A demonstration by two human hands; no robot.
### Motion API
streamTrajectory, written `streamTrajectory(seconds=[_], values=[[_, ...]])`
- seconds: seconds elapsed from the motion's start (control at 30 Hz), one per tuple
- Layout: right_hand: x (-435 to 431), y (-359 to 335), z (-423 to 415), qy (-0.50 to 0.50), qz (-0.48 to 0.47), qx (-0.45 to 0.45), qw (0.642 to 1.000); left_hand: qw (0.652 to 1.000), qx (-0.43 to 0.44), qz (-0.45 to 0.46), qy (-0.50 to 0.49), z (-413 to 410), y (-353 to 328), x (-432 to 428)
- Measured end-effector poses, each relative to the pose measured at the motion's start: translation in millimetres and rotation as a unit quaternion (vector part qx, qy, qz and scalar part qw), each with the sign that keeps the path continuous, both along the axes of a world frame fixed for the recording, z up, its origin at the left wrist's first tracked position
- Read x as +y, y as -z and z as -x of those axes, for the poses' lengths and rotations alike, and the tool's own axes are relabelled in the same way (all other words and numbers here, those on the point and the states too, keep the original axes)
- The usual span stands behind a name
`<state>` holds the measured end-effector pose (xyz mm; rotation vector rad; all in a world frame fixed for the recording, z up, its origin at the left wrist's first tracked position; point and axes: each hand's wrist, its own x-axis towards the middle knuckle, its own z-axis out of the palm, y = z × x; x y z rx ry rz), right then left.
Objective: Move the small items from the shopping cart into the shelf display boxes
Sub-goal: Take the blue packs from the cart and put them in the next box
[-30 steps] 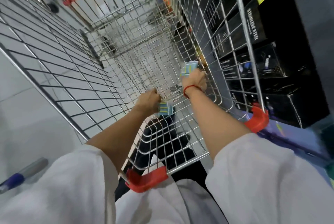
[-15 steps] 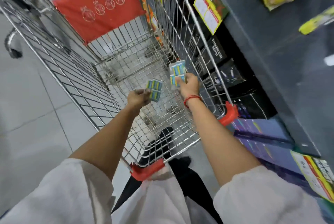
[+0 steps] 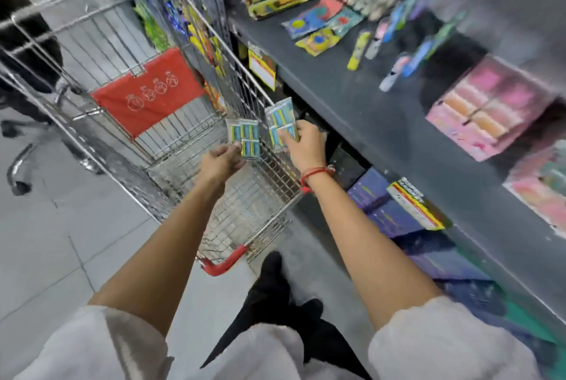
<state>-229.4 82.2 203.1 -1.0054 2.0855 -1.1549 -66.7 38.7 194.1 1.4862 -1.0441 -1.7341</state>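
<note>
The left hand [image 3: 221, 162] pinches a small clutch of blue packets [image 3: 245, 139] by their lower edge, and the right hand [image 3: 303, 147] grips a second clutch [image 3: 280, 122] fanned upward; the two hands sit close together but each is closed on its own load. A second ago both were down at the wire floor of the cart [image 3: 254, 211], gathering these packets; since then they have come up above the rim and the view has swung toward the shelf [image 3: 382, 122] on the right. So the pick is finished and the carry has begun. The stretch of cart floor in view looks bare, though blur and the wire make small leftovers hard to rule out. On the shelf lie loose packets and, farther right, pink display boxes [image 3: 487, 110], well apart from the hands. Which box suits the blue packets cannot be told; none visible shows matching stock. The next move calls for a reach rightward across the shelf edge.
</note>
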Motion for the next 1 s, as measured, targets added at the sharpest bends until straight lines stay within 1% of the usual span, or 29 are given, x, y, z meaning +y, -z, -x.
streamTrajectory(seconds=[0.07, 0.17, 0.23, 0.33, 0.47, 0.53, 0.63, 0.7, 0.77, 0.83, 0.9, 1.0], values=[[18.1, -27.6, 13.9, 0.012, 0.031, 0.019, 0.999, 1.0, 0.012, 0.019, 0.006, 16.0, -21.5, 9.7], [53.6, -68.3, 42.0, 0.049, 0.087, 0.046, 0.994, 0.997, 0.048, 0.045, 0.046, 46.1, -59.2, 30.2], [75.0, -83.3, 57.3, 0.074, 0.109, 0.049, 0.99, 0.993, 0.07, 0.066, 0.062, 64.1, -76.7, 42.3], [117.5, -111.3, 98.0, 0.162, 0.167, 0.046, 0.971, 0.985, 0.118, 0.078, 0.103, 118.2, -109.9, 66.0], [176.8, -135.0, 145.4, 0.257, 0.174, 0.063, 0.948, 0.965, 0.164, 0.084, 0.185, 193.3, -136.7, 101.5], [208.4, -137.8, 166.7, 0.319, 0.15, 0.096, 0.931, 0.952, 0.172, 0.079, 0.242, 231.1, -143.7, 124.4], [248.0, -138.8, 192.5, 0.417, 0.11, 0.102, 0.897, 0.93, 0.177, 0.071, 0.313, 276.8, -146.6, 159.3], [273.8, -137.8, 207.0, 0.467, 0.079, 0.107, 0.874, 0.923, 0.164, 0.06, 0.343, 302.9, -144.0, 180.1], [294.5, -132.1, 218.3, 0.487, 0.026, 0.131, 0.863, 0.916, 0.115, 0.116, 0.368, 323.0, -137.9, 196.0], [306.8, -125.7, 225.9, 0.499, -0.025, 0.12, 0.858, 0.903, 0.063, 0.181, 0.386, 340.6, -132.1, 206.7], [311.3, -120.8, 228.3, 0.492, -0.066, 0.1, 0.863, 0.88, 0.017, 0.234, 0.413, 351.4, -128.2, 213.2], [308.7, -119.2, 229.3, 0.48, -0.103, 0.094, 0.866, 0.833, -0.062, 0.32, 0.447, 357.9, -125.9, 215.6]])
